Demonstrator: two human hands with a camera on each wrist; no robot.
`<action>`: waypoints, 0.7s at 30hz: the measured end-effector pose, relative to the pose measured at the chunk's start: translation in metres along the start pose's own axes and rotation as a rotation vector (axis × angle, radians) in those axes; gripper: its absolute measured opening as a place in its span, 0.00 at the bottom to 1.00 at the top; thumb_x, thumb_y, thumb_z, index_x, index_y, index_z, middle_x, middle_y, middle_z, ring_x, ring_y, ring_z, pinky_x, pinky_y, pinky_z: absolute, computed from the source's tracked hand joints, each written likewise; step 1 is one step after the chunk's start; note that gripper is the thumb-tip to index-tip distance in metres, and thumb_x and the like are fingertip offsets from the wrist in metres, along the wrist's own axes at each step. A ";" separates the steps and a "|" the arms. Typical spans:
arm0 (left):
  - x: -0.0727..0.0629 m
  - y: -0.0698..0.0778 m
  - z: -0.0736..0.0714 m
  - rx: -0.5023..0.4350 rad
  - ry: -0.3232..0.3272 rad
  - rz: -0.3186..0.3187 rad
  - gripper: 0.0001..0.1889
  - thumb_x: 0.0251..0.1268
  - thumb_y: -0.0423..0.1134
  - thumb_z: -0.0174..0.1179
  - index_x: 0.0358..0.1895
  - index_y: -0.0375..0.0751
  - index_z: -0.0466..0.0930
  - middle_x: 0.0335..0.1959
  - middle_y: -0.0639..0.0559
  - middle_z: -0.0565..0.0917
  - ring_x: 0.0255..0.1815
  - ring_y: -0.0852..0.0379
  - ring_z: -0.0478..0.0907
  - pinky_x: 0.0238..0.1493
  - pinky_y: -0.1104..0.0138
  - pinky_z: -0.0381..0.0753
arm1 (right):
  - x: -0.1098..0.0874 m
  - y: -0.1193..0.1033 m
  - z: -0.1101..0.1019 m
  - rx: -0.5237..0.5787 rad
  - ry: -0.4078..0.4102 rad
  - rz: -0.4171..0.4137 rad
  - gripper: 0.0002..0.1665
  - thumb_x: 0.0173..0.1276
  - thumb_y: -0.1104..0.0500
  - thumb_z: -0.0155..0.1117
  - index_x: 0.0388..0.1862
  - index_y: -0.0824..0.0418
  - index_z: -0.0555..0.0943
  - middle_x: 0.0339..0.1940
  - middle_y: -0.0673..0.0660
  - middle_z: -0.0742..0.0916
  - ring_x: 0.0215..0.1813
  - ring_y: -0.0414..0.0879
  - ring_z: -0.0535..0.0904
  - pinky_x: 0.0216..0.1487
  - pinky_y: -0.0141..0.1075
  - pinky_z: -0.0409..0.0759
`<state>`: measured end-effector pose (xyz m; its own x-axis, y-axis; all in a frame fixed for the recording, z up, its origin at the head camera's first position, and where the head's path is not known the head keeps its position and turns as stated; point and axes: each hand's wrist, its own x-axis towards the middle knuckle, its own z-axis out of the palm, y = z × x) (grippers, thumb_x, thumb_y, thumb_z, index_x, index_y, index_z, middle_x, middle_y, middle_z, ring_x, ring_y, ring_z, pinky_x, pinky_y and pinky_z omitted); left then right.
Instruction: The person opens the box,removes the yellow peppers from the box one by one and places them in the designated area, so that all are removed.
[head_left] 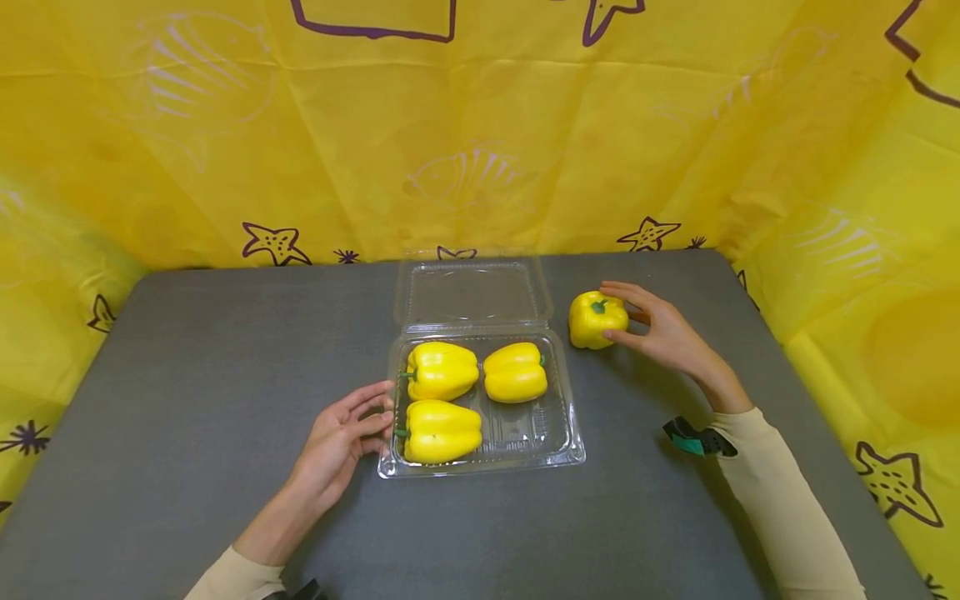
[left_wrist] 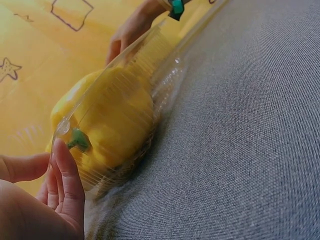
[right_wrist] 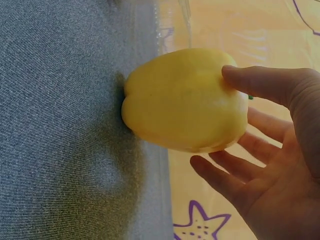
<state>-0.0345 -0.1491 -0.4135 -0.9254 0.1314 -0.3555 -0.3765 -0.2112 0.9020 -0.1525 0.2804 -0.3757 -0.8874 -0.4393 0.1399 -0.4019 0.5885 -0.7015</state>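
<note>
A yellow bell pepper [head_left: 588, 325] stands upright on the grey table, right of a clear plastic clamshell container [head_left: 517, 461]. My right hand [head_left: 663, 333] holds this pepper near its top, thumb on one side and fingers round the other, as the right wrist view also shows. Three more yellow bell peppers lie inside the container: an upper left one [head_left: 442, 371], a lower left one [head_left: 442, 432] and an upper right one [head_left: 516, 372]. At the container's left edge, my left hand [head_left: 337, 442] pinches the rim between thumb and fingers; some fingertips are seen through the plastic.
The container's hinged lid [head_left: 472, 293] lies folded back toward the rear edge of the grey table [head_left: 225, 375]. A yellow patterned cloth [head_left: 480, 125] hangs behind the table and along its sides. Inside the container, the lower right part is bare.
</note>
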 end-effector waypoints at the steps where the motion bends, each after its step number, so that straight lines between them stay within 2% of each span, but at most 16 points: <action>1: 0.000 0.000 0.000 -0.001 0.000 -0.001 0.27 0.66 0.26 0.59 0.67 0.28 0.64 0.43 0.51 0.78 0.31 0.59 0.76 0.28 0.69 0.82 | 0.000 0.000 0.000 0.003 0.000 0.000 0.36 0.62 0.66 0.70 0.68 0.69 0.69 0.72 0.65 0.69 0.69 0.62 0.66 0.62 0.61 0.71; 14: 0.000 0.001 0.000 -0.006 0.001 -0.001 0.27 0.66 0.26 0.59 0.67 0.28 0.64 0.43 0.52 0.78 0.31 0.59 0.76 0.28 0.69 0.82 | 0.003 0.003 0.000 -0.007 0.015 0.000 0.38 0.59 0.66 0.73 0.68 0.69 0.69 0.69 0.66 0.72 0.65 0.64 0.71 0.60 0.60 0.73; 21: -0.001 0.001 0.000 -0.006 -0.005 0.005 0.27 0.66 0.26 0.59 0.67 0.28 0.64 0.42 0.52 0.78 0.31 0.59 0.77 0.29 0.69 0.82 | 0.004 0.003 0.000 -0.032 0.019 0.007 0.40 0.57 0.65 0.76 0.67 0.70 0.70 0.68 0.67 0.72 0.64 0.63 0.70 0.57 0.59 0.76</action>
<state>-0.0337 -0.1498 -0.4124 -0.9271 0.1350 -0.3497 -0.3721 -0.2181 0.9022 -0.1574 0.2801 -0.3768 -0.8944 -0.4218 0.1487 -0.4022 0.6132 -0.6799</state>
